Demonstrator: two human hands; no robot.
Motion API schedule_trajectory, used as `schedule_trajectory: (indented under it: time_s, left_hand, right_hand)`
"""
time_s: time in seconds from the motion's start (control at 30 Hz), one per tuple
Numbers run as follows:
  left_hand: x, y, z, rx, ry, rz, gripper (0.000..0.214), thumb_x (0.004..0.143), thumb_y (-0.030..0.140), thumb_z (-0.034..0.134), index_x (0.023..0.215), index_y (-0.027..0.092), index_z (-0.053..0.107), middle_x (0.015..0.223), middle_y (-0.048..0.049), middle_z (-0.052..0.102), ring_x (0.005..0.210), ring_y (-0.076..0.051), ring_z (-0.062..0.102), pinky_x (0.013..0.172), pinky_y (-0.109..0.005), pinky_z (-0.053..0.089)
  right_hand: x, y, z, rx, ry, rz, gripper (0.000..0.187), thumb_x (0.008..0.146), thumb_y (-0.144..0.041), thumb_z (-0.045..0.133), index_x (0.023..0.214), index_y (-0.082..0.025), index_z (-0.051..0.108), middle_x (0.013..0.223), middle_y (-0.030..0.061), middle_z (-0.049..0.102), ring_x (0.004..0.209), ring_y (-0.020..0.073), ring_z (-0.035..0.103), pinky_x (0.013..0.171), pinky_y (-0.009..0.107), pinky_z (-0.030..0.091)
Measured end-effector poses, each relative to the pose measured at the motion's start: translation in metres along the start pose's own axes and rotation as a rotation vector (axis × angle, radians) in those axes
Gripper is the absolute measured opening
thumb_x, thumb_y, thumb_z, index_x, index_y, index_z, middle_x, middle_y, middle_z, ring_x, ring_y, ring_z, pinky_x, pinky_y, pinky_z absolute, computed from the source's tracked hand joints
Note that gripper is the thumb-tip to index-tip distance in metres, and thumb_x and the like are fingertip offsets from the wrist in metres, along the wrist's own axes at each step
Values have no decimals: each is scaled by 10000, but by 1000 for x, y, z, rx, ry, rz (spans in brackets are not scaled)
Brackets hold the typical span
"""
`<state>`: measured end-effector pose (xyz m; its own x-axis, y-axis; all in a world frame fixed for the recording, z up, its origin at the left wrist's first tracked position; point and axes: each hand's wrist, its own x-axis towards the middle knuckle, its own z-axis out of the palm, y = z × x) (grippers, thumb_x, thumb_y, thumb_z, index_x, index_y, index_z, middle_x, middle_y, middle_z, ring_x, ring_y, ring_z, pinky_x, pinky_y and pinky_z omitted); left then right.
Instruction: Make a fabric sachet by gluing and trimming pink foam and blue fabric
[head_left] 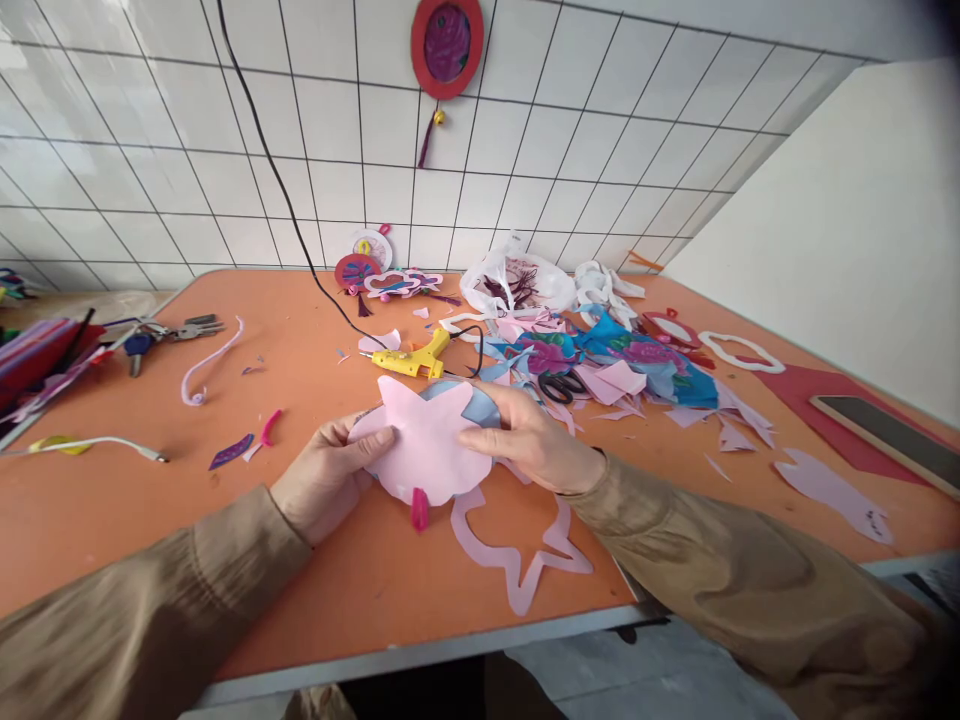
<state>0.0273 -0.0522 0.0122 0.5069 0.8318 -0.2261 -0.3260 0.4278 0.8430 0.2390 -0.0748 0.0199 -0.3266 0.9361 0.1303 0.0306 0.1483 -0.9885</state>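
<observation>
A pale pink felt-like cutout [427, 450] with pointed ears or fins at its top is held up over the front of the table. My left hand [334, 465] grips its left edge, thumb on the face and fingers behind. On the other side my right hand [521, 440] pinches the right edge the same way. Behind the cutout a light blue piece [480, 405] shows at the upper right. A bright pink loop [419, 510] sticks out at the bottom. Under the right hand lies a pink outline frame [487, 555] with star-like points.
Beyond the hands lies a yellow glue gun [412, 358] with a black cord. Black-handled scissors [562, 386] rest among blue and pink scraps [645, 360]. A phone [892, 435] is at right; keys [142, 345] and a white cable [97, 442] are at left.
</observation>
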Motion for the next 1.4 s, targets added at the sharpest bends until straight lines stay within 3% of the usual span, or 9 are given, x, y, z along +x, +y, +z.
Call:
schedule_trajectory:
  time_s: [0.23,0.5,0.63,0.77,0.9,1.03,1.2,1.3,1.4]
  left_hand:
    - [0,-2,-1,-12,27,-129,246,534,288,890,624,116,740,606,-61,708,535,-158,622,533,-253,514]
    - [1,2,-7,-44,20,-133,169,647,232,820,741,106,759,670,-83,746,599,-180,673,605,-254,549]
    - [0,4,-6,-73,39,-118,211,598,226,840,741,99,750,660,-87,742,587,-190,678,575,-248,555]
    - [0,4,-5,-85,39,-143,218,623,224,809,792,101,746,711,-104,752,628,-213,695,611,-275,578]
    - [0,3,-3,-87,6,-167,239,670,238,768,866,102,745,796,-120,759,689,-220,703,648,-278,582]
    - [0,3,-5,-81,-62,-198,361,763,426,676,944,118,730,838,-132,756,692,-227,698,603,-283,565]
    - [2,10,-14,85,-117,-259,627,747,702,529,635,108,695,570,-130,676,437,-178,599,377,-243,413]
    - [2,14,-15,196,51,-61,558,774,652,548,537,153,622,418,-28,533,333,-94,408,334,-203,254]
    - [0,16,-11,250,192,175,484,760,617,606,571,172,624,483,-17,569,422,-109,455,403,-221,317]
  right_hand:
    - [1,4,-1,-53,35,11,201,735,-318,706,796,-140,635,717,-12,557,649,113,491,584,229,397]
    - [3,13,-9,106,216,-25,373,864,-383,555,1187,-217,641,926,58,707,778,177,652,635,295,520]
    - [8,21,-17,-241,209,-251,472,842,-197,538,1313,-229,542,1145,82,683,965,207,672,788,363,561]
    - [10,21,-14,-641,127,-583,564,835,-167,593,1379,-244,460,1434,110,491,1326,253,463,1077,456,423]
    - [7,14,-7,-684,135,-710,235,877,-175,579,1096,-248,629,1329,101,582,1276,238,512,1050,457,435]
    - [2,8,-4,-521,161,-635,87,873,-252,608,798,-228,646,1137,99,681,1084,241,629,922,430,501]
    - [3,4,-5,-147,368,-317,141,808,-322,682,862,-195,655,885,41,690,828,192,644,780,345,520]
    - [9,3,-5,106,420,-229,162,752,-292,726,853,-187,654,797,-5,643,730,146,599,708,295,502]
    - [12,3,-3,261,390,-114,178,710,-278,749,811,-181,640,710,-27,605,643,122,564,625,266,482]
